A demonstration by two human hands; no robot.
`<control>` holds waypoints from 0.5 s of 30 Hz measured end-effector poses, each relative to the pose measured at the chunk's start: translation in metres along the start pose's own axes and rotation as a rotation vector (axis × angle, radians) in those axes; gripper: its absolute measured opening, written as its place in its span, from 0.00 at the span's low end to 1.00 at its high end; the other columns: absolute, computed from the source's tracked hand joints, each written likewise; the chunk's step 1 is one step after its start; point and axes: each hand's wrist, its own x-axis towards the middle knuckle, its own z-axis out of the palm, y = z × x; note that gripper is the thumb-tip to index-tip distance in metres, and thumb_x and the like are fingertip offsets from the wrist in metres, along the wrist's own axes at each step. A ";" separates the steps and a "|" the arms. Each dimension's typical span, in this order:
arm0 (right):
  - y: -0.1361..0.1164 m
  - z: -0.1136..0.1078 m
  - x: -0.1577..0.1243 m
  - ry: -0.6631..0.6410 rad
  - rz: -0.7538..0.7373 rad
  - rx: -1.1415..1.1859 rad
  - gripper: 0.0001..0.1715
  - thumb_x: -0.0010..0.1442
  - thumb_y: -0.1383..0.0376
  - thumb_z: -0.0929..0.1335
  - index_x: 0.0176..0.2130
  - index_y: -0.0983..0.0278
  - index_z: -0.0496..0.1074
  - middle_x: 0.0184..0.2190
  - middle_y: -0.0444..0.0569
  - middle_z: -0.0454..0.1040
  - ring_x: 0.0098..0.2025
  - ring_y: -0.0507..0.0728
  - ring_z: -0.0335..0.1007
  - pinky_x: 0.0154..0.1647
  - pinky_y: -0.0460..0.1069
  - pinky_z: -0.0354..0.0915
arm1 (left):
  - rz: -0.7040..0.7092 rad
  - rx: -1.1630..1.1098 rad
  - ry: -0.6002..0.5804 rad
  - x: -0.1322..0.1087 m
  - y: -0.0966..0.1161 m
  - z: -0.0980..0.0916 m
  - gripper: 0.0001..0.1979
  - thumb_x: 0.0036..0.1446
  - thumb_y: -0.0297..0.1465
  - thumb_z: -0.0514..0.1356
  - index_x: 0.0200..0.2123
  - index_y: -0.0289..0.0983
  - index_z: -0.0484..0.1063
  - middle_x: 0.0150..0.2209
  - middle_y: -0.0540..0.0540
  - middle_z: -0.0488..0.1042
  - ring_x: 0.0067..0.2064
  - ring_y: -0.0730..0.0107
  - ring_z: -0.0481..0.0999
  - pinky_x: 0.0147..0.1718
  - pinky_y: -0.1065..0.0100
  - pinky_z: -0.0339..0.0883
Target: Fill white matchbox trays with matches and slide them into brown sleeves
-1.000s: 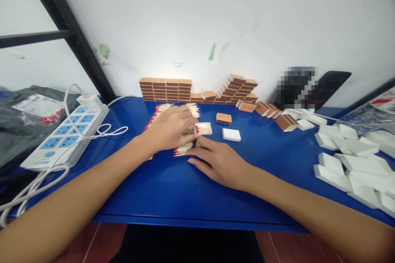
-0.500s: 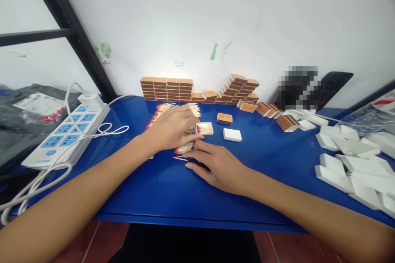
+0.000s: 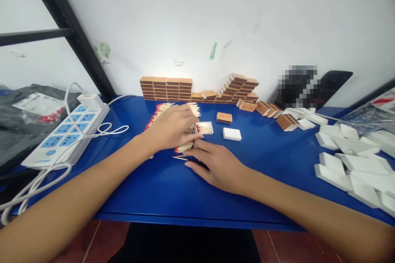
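Observation:
My left hand (image 3: 174, 126) reaches over a pile of red-tipped matches (image 3: 160, 110), its thumb and fingers closed around the left end of a small white matchbox tray (image 3: 209, 127). Some matches lie inside that tray. Just in front, my right hand (image 3: 217, 164) rests low on the table with thumb and index finger apart. Its fingertips are at the near edge of the pile, beside a few loose matches (image 3: 180, 157). The undersides of both hands are hidden. To the right of the tray lie a white box piece (image 3: 232, 134) and a brown matchbox (image 3: 224, 117).
Stacked matchboxes (image 3: 166, 89) line the wall, with a leaning stack (image 3: 237, 87) and tilted boxes (image 3: 268, 109) farther right. Many white trays (image 3: 364, 164) cover the right side of the blue table (image 3: 148, 197). A power strip (image 3: 68, 131) with cables stands left.

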 end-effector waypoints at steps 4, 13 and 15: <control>0.000 0.000 0.000 -0.011 0.003 0.003 0.18 0.75 0.59 0.64 0.56 0.64 0.76 0.47 0.55 0.76 0.45 0.60 0.78 0.48 0.58 0.76 | 0.004 0.008 -0.004 0.000 0.001 0.000 0.17 0.67 0.43 0.64 0.40 0.34 0.80 0.37 0.40 0.79 0.41 0.57 0.77 0.42 0.58 0.71; -0.001 0.000 0.000 0.000 -0.003 -0.030 0.19 0.74 0.59 0.64 0.56 0.64 0.76 0.47 0.56 0.76 0.43 0.61 0.78 0.45 0.59 0.77 | 0.010 0.006 0.013 -0.001 0.001 -0.001 0.18 0.67 0.43 0.63 0.41 0.33 0.80 0.36 0.40 0.79 0.41 0.57 0.77 0.42 0.57 0.72; -0.001 0.000 0.000 -0.001 -0.002 -0.031 0.19 0.74 0.59 0.64 0.56 0.64 0.76 0.46 0.56 0.76 0.44 0.61 0.78 0.45 0.59 0.76 | 0.002 0.009 0.008 -0.001 0.001 -0.001 0.18 0.67 0.44 0.63 0.41 0.33 0.80 0.36 0.40 0.79 0.41 0.57 0.77 0.41 0.57 0.72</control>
